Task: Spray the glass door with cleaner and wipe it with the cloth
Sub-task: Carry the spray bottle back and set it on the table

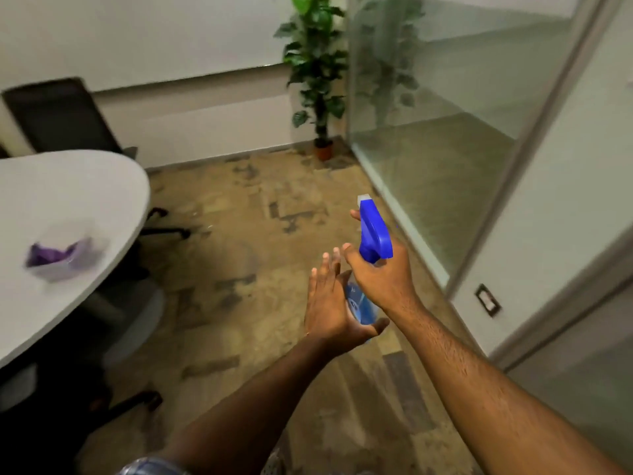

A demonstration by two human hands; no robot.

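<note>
In view: one spray bottle (371,241), one purple cloth (63,257) lying blurred on the white table (68,186) well apart to my left, one potted plant (317,73), one dark chair (58,114) and the glass door (442,132) to my right. My right hand (380,279) grips the bottle's neck under the blue trigger head, index finger reaching forward beside it, while my left hand (329,303) lies nearly flat, fingers straight and together, against the clear body with its thumb under the base. The bottle stands roughly upright over the floor, long axis near vertical, nozzle pointing away from me.
</note>
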